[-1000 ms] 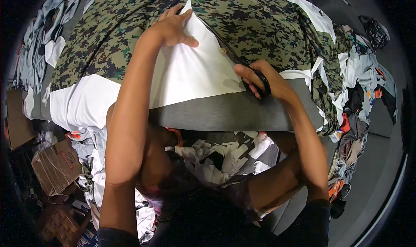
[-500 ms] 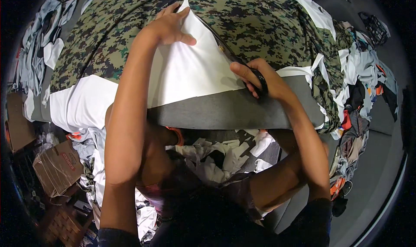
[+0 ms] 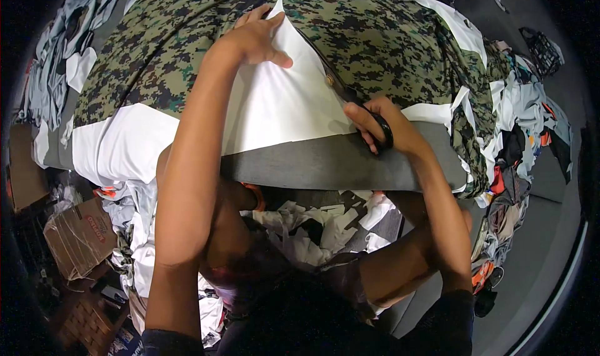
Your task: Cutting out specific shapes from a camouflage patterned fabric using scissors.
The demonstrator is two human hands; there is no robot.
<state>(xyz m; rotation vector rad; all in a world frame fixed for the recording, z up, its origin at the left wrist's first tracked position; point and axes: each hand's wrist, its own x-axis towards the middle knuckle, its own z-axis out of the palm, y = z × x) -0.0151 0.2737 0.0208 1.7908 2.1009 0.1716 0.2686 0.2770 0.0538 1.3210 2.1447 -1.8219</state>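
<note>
Left hand (image 3: 256, 40): spread with the thumb apart, not clenched, resting near the narrow tip of the white cloth (image 3: 281, 109); if its pressure slackens, the fabric could ruck up and its edge run crooked.
Right hand (image 3: 384, 128): closed around the handles of the black scissors (image 3: 331, 81); a wrist tilt could steer the blades off line.
Scissors: along the white cloth's right edge, blades aimed up toward the tip (uncomfortably near the left fingers); too long a stroke could nick skin.
White cloth: over the near part of the grey bench (image 3: 312, 162), beside the camouflage cloth (image 3: 375, 50); a fold of the latter slipping between the blades could get snipped.
White strip (image 3: 462, 100): loose, right of the scissors; it could snag the right forearm.
White scraps (image 3: 312, 231): heaped below the bench's front edge; a dropped piece could get lost among them.
</note>
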